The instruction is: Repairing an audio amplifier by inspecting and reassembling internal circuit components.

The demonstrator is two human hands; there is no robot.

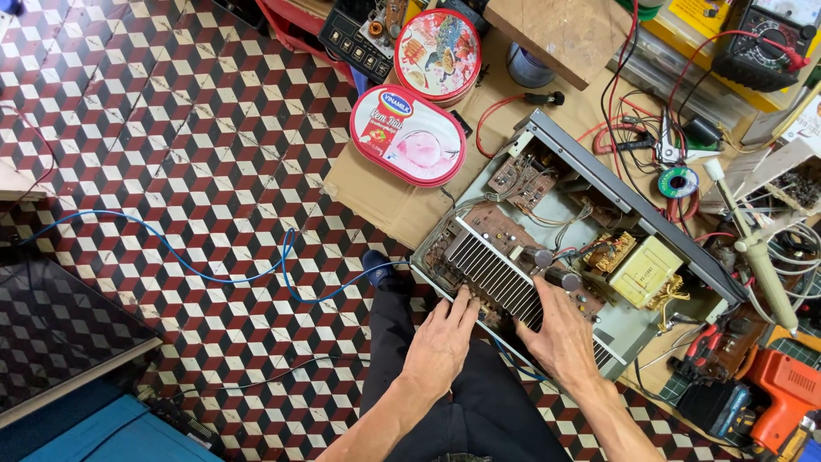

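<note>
Two hands rest on an opened amplifier chassis, which lies on a sheet of cardboard on the tiled floor, just in front of the person's knees. The left hand lies flat at the near edge, its fingers held close together and touching the near end of the ribbed heatsink. The right hand lies palm down over the heatsink's other end, fingers loosely spread, the fingertips near two dark capacitors. Neither hand pinches anything.

Inside the chassis, brown circuit boards sit toward the far corner, and a pale yellow transformer stands to the right of the heatsink, with wires running between them.

Beyond the chassis, an oval red-and-white tub lies on the cardboard, and a round tin with a pictured lid sits just behind it. A wooden board lies further back. To the right are red and black leads, a small solder spool, a soldering iron and a multimeter. An orange power tool lies at the lower right. A blue cable snakes across the floor to the left, near a dark shoe.
</note>
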